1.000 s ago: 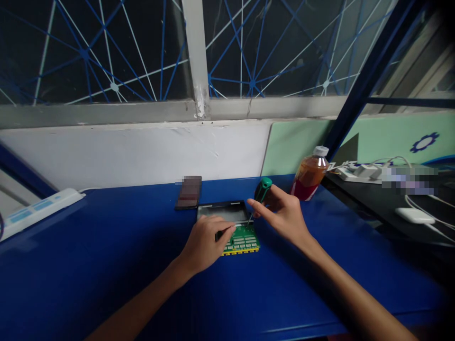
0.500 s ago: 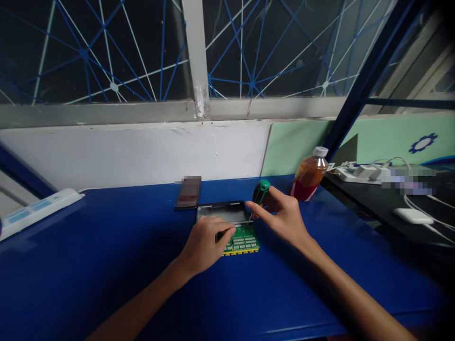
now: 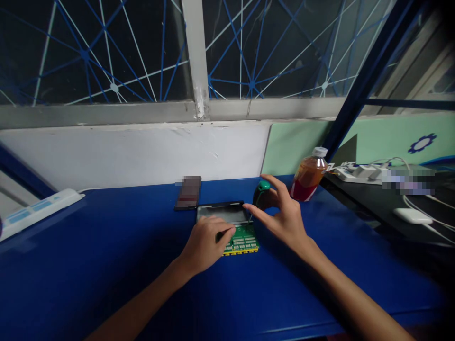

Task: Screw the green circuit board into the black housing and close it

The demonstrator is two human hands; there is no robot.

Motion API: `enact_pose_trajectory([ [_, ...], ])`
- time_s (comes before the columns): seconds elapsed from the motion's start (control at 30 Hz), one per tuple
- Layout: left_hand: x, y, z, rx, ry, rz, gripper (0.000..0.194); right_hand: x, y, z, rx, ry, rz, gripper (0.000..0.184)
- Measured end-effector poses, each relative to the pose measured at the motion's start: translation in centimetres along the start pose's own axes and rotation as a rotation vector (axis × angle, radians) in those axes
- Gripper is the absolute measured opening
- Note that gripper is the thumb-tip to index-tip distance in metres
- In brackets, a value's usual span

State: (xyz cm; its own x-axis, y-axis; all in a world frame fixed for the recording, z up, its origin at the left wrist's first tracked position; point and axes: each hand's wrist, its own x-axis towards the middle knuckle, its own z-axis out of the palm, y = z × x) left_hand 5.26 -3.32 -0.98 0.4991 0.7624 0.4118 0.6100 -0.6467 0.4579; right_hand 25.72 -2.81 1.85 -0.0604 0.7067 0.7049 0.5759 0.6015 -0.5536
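Observation:
A green circuit board (image 3: 245,240) with a yellow strip along its near edge lies by a dark, open shallow case (image 3: 223,213). My left hand (image 3: 208,241) covers the board's left part, thumb and index finger closed at its surface. Above the board's far right corner stands a screwdriver (image 3: 262,192) with a green and black handle, tilted slightly, its thin shaft pointing down at the board. Around its handle is my right hand (image 3: 284,220), index finger and thumb spread apart, the other fingers partly hidden behind the handle.
A smartphone (image 3: 188,193) lies behind the case on the blue table (image 3: 142,284). A drink bottle (image 3: 309,173) stands at the back right. At the left is a white power strip (image 3: 42,210). A white adapter (image 3: 412,216) and cables rest on the black surface to the right.
The index finger of my right hand has lifted away from the screwdriver handle, and the fingers have spread. My left hand and the board have stayed put.

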Motion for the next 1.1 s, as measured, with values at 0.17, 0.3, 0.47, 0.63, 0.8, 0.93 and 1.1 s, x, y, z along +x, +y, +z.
enact_pose_trajectory([
  [0.17, 0.06, 0.06, -0.04, 0.007, -0.003, -0.007, 0.023, -0.21, 0.11, 0.02, -0.153, 0.017, -0.134, 0.06],
  [0.3, 0.08, 0.05, -0.01, -0.003, -0.001, 0.004, 0.024, -0.22, 0.14, -0.19, -0.122, 0.004, -0.123, 0.057],
  [0.47, 0.02, -0.12, 0.01, -0.012, 0.014, 0.023, 0.024, -0.12, -0.14, -0.44, -0.129, 0.032, -0.095, 0.055],
  [0.63, 0.02, -0.08, -0.05, -0.009, 0.034, 0.048, 0.025, 0.0, -0.4, -0.59, -0.062, -0.046, -0.066, 0.053],
  [0.8, 0.02, 0.05, -0.06, 0.001, 0.008, 0.021, 0.024, -0.07, -0.51, -0.67, -0.095, 0.005, -0.085, 0.053],
  [0.93, 0.02, 0.14, -0.03, 0.008, 0.007, 0.018, 0.024, -0.18, -0.67, -0.74, -0.054, -0.061, -0.102, 0.053],
  [1.1, -0.01, 0.19, -0.02, -0.005, -0.007, 0.027, 0.025, -0.26, -0.53, -0.58, -0.089, -0.026, -0.106, 0.055],
])
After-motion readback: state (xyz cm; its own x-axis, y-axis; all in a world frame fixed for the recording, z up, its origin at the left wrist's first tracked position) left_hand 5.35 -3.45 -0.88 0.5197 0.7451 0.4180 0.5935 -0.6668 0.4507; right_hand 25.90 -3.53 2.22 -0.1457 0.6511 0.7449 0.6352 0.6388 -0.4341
